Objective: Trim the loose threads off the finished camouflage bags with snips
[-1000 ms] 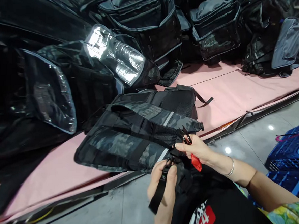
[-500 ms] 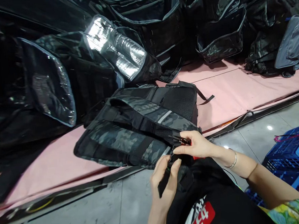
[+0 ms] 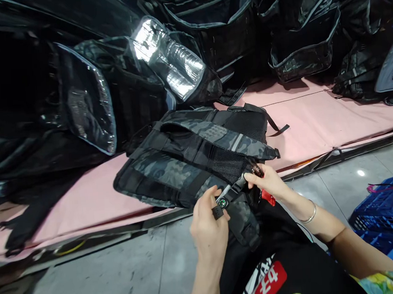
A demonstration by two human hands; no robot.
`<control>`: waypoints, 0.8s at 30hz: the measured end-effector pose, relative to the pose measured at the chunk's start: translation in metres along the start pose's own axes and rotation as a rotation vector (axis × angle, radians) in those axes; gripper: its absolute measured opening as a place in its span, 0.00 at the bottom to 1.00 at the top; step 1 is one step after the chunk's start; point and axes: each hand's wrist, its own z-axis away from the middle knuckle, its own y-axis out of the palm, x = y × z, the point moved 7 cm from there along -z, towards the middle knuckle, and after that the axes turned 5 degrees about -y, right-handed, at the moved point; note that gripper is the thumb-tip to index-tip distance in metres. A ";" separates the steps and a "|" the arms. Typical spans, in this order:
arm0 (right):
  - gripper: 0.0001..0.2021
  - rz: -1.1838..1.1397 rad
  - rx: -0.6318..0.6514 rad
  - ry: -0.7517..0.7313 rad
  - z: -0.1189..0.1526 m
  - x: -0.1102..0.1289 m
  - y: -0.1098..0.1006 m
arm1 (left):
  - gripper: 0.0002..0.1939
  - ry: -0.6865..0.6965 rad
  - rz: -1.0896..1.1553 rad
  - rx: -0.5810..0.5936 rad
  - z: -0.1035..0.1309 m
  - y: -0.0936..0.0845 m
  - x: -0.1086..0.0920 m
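Note:
A black and grey camouflage backpack lies with its shoulder straps upward on the pink surface. At its near right corner, my left hand is closed on a dark strap end, beside a small round compass with a green dial. My right hand pinches the strap near its black buckle. A slim dark tool with a red handle is also tucked in that hand; its exact kind is hard to make out. The strap is stretched between both hands.
Behind the backpack stand several dark bags, one with a silver lining flap turned out. A pink-covered table runs across, its front edge above the grey tiled floor. Blue plastic crates stand at the right.
My hands have moved apart, drawing the strap out between them. The compass now shows by my left hand. The whole view has shifted, so the backpack sits slightly farther right.

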 end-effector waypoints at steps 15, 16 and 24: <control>0.12 0.388 0.115 -0.029 0.052 -0.011 -0.002 | 0.22 -0.205 0.361 0.178 0.003 -0.006 0.010; 0.11 0.420 0.142 -0.024 0.056 -0.014 -0.003 | 0.24 -0.183 0.368 0.162 0.004 -0.012 0.013; 0.13 0.225 0.323 0.050 0.077 -0.037 0.010 | 0.34 0.654 -0.288 0.159 0.036 -0.017 -0.005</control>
